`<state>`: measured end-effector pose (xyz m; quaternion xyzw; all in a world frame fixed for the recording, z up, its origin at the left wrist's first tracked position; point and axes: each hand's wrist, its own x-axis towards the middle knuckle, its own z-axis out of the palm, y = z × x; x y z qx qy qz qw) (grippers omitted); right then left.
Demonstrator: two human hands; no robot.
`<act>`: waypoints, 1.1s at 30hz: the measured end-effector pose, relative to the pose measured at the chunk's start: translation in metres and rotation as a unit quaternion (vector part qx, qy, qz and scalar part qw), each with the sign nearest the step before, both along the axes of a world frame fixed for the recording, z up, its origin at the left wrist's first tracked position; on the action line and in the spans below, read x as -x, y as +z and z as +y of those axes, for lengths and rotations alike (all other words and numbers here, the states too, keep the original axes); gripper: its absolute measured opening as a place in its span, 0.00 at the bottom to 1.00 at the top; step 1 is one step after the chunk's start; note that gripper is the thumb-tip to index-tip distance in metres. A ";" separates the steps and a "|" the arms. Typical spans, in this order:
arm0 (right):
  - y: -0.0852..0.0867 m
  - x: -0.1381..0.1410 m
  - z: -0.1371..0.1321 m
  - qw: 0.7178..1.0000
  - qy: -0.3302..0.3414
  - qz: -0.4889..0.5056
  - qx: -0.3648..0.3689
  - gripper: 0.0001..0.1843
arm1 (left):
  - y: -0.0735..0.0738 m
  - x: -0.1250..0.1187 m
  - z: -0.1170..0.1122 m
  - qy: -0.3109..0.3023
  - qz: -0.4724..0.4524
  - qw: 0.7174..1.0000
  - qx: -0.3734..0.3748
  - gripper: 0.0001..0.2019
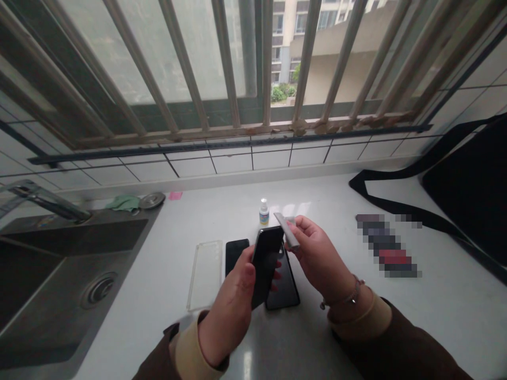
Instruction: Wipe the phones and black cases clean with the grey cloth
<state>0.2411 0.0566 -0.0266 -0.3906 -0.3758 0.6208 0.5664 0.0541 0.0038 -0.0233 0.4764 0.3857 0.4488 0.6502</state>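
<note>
My left hand [233, 295] is wrapped round a black smartphone [267, 264], held tilted above the counter with its dark face toward me. In my right hand [315, 245] is a folded grey cloth [287, 232], pinched between thumb and fingers close to the phone's top right edge. Below the held phone lies a black phone case [287, 290], partly covered by it. Another dark phone [236, 253] rests to the left, partly behind my left hand. A clear phone case [205, 277] lies further left. Behind the phones stands a small white bottle [264, 212] with a coloured label.
A steel sink [59, 295] with a tap [47, 200] is on the left. Near its back corner are a green cloth [123, 203], a round metal strainer [152, 200] and a pink slip [175, 196]. A black strapped bag [471, 174] and a blurred-out item [386, 245] lie right.
</note>
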 end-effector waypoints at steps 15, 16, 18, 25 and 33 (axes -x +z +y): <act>0.011 -0.006 -0.016 0.910 0.285 -0.136 -0.267 0.18 | 0.003 -0.003 0.026 0.130 -0.195 0.924 0.301 0.21; 0.008 -0.004 -0.016 0.905 0.256 -0.184 -0.284 0.16 | 0.001 -0.003 0.025 0.139 -0.194 0.930 0.279 0.19; 0.003 0.000 -0.016 0.904 0.178 -0.240 -0.305 0.14 | -0.001 -0.004 0.023 0.164 -0.169 0.947 0.219 0.16; -0.002 -0.001 -0.012 0.945 0.004 -0.182 -0.270 0.15 | 0.005 -0.005 0.015 0.072 -0.078 0.986 0.132 0.15; 0.003 -0.002 -0.008 0.993 -0.039 -0.022 -0.114 0.20 | 0.002 -0.009 0.013 -0.033 -0.105 0.981 0.158 0.17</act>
